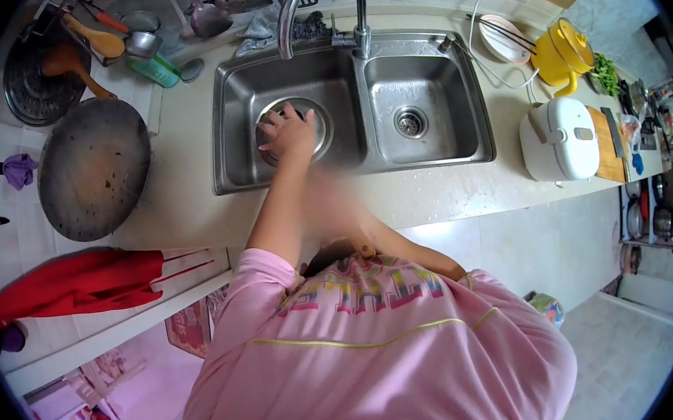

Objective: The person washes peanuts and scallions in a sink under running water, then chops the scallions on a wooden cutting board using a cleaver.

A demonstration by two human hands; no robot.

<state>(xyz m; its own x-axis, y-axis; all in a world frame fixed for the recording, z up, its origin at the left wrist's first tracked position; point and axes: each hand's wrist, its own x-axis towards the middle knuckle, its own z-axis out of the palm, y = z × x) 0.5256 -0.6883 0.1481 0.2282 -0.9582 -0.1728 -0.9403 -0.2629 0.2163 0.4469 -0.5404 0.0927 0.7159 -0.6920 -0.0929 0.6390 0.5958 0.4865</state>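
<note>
My left hand (292, 136) reaches into the left basin of the steel sink (218, 140). Its fingers are spread over the round drain (323, 135), partly covering it. Nothing shows in its grasp, and whether it presses on the drain I cannot tell. My right hand (333, 202) is smeared by motion at the counter's front edge, close to my left forearm, so its fingers do not show. Below it, by my right forearm, a brown rounded handle end (366, 251) and a dark shape are partly hidden; whether the hand holds them is unclear. The chrome faucet (362, 28) arches over the left basin.
To the left stands a large wok (95, 169), near a green bottle (156, 70) and hanging utensils. At right are a white rice cooker (558, 140), a yellow pot (561, 50), a plate (504, 38) with chopsticks, and a cutting board (608, 146).
</note>
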